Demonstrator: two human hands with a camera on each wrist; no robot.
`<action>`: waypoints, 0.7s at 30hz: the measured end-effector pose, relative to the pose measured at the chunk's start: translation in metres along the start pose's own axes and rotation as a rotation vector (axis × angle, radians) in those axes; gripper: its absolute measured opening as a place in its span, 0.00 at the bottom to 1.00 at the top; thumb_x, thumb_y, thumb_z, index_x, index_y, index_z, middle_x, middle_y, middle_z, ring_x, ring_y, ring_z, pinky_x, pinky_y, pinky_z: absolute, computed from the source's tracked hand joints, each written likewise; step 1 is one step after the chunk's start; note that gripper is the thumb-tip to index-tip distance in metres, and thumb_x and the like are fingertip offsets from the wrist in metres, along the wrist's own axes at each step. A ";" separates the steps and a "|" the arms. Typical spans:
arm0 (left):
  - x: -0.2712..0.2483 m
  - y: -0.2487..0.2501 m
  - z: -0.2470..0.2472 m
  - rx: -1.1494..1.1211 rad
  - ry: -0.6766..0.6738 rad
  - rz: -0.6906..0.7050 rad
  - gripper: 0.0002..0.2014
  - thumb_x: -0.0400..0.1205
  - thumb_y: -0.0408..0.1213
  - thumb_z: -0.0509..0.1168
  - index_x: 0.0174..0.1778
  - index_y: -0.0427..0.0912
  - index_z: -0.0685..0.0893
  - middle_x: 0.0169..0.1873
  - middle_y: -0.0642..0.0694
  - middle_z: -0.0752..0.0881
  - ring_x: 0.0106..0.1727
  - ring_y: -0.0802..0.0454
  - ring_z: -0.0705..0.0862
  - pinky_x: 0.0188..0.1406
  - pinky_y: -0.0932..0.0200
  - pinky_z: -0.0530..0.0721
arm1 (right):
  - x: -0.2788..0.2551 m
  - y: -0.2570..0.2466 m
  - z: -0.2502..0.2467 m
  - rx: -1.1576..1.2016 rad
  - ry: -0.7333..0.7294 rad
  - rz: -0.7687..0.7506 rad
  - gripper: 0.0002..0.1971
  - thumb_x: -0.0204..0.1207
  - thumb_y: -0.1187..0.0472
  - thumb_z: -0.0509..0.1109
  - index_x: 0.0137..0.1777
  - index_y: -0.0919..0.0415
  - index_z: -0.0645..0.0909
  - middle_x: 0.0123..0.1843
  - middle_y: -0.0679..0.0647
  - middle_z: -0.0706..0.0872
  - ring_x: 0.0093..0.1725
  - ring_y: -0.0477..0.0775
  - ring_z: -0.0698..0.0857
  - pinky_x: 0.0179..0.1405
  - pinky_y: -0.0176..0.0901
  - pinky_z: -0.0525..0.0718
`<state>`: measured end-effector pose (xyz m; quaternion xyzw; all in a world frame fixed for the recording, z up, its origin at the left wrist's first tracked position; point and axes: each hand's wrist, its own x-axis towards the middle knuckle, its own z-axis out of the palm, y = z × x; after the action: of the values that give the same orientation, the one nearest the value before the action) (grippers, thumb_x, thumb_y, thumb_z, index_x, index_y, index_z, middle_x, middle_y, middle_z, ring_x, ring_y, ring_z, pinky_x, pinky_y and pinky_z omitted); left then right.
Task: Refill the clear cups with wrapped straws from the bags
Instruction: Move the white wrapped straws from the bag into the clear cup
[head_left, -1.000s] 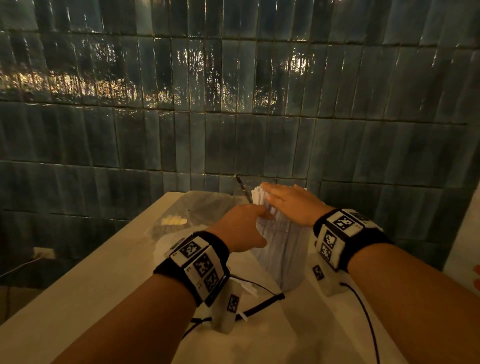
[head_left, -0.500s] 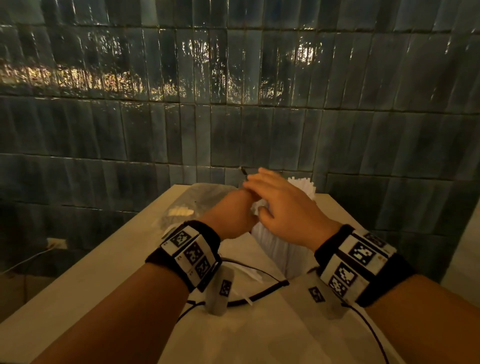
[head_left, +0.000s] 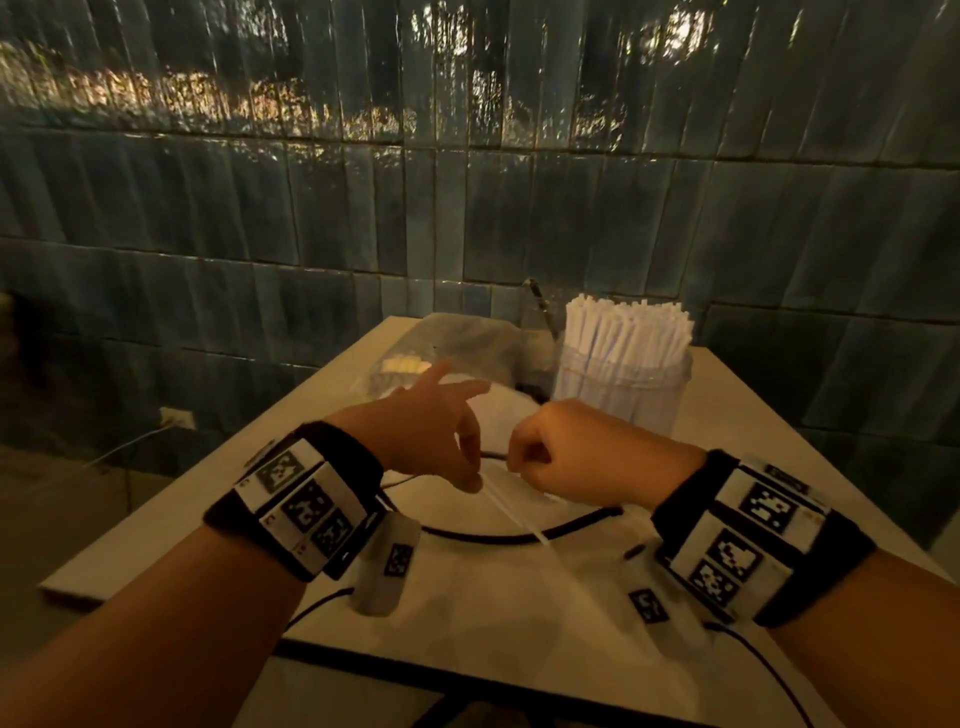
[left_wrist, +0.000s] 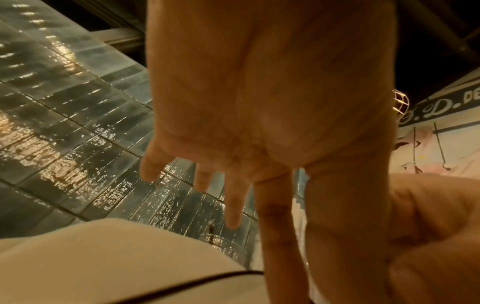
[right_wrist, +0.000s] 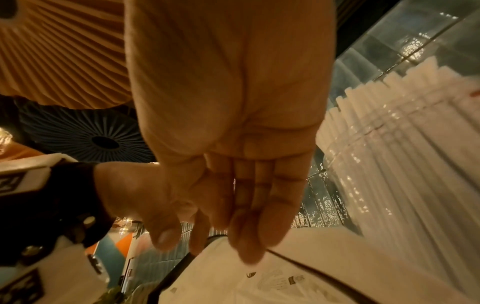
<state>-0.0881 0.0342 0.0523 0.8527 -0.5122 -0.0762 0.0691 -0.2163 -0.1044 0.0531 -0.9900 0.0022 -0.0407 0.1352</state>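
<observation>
Between the two hands, just above the tabletop (head_left: 156, 519), a thin wrapped straw (head_left: 511, 512) is pinched at its far end and slants back toward the person. The right hand (head_left: 582, 452) is clenched around that end, fingers curled in on the head view. The left hand (head_left: 431, 431) has thumb and forefinger down at the same end, its other fingers splayed loose — whether it actually grips the straw, I cannot tell. Likely a stray being lifted clear of the bag (head_left: 519, 597) it lies over, so it can join the rest.

Just beyond the right hand stands the clear cup (head_left: 621, 389), upright, packed tight with white paper-wrapped straws (head_left: 626, 332) that fan out a little above the rim — looks about full. Beyond the left hand lies a crumpled clear bag (head_left: 457, 343), mostly flat. A black cable (head_left: 519, 538) loops under the wrists.
</observation>
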 end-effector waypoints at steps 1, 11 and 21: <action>-0.001 -0.002 0.002 0.010 -0.033 -0.027 0.07 0.70 0.50 0.76 0.39 0.63 0.85 0.82 0.62 0.50 0.82 0.47 0.36 0.79 0.33 0.43 | 0.002 -0.002 0.002 0.007 -0.051 0.017 0.10 0.77 0.62 0.66 0.53 0.54 0.88 0.43 0.44 0.87 0.40 0.42 0.82 0.45 0.36 0.82; -0.012 -0.011 0.000 -0.052 0.211 0.070 0.35 0.81 0.31 0.66 0.82 0.43 0.58 0.82 0.46 0.59 0.81 0.50 0.58 0.73 0.67 0.53 | 0.024 -0.016 0.021 -0.108 -0.241 0.183 0.34 0.78 0.50 0.68 0.80 0.61 0.61 0.79 0.59 0.68 0.74 0.58 0.70 0.68 0.41 0.68; -0.019 -0.004 -0.012 -0.151 0.370 0.178 0.31 0.79 0.25 0.63 0.79 0.45 0.66 0.78 0.50 0.67 0.70 0.58 0.68 0.53 0.88 0.52 | 0.057 0.002 0.040 -0.260 -0.239 0.366 0.54 0.70 0.32 0.67 0.83 0.63 0.42 0.84 0.62 0.53 0.81 0.63 0.56 0.79 0.53 0.58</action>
<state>-0.0914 0.0530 0.0641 0.7960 -0.5568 0.0500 0.2319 -0.1558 -0.0965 0.0191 -0.9800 0.1705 0.1025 0.0111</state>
